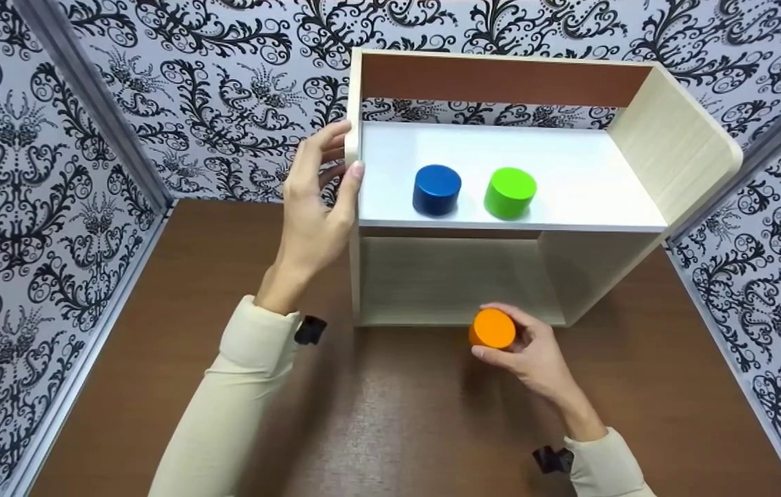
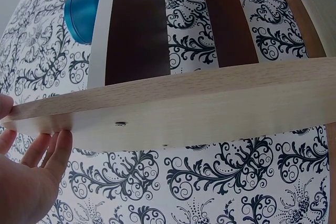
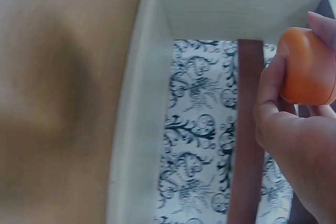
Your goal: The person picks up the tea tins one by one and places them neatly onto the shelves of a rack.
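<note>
My right hand (image 1: 535,352) grips an orange cylinder (image 1: 493,328) in front of the lower compartment, its flat round top facing up. In the right wrist view the thumb and fingers wrap round the orange cylinder (image 3: 307,66). With my left hand (image 1: 318,200) I hold the left side panel (image 1: 354,103) of a small wooden shelf, thumb on the front edge and fingers behind. The left wrist view shows those fingertips (image 2: 62,148) against the panel's outer face. On the white upper board (image 1: 570,179) stand a blue cylinder (image 1: 437,190) and, right of it, a green cylinder (image 1: 510,193).
The shelf stands on a brown table (image 1: 390,414), its lower board (image 1: 446,276) at table level. A tall right side panel (image 1: 687,138) and a reddish-brown back rail (image 1: 501,81) frame the upper level. Patterned walls (image 1: 225,90) enclose the table at the back and sides.
</note>
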A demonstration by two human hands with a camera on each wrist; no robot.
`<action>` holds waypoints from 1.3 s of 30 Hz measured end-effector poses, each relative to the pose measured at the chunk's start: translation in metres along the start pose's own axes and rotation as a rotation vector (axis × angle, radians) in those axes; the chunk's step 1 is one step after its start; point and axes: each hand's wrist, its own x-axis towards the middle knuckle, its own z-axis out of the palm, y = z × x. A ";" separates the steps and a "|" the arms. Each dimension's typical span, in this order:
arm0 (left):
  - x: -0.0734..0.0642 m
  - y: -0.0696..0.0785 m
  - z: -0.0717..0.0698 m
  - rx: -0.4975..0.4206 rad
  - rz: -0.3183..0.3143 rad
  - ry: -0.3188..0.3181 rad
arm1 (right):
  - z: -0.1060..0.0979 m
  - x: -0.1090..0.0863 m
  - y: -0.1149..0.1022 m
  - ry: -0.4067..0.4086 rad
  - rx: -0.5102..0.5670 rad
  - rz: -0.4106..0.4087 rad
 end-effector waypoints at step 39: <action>0.000 -0.001 0.001 0.000 0.006 0.008 | -0.031 -0.003 -0.088 0.029 0.100 -0.194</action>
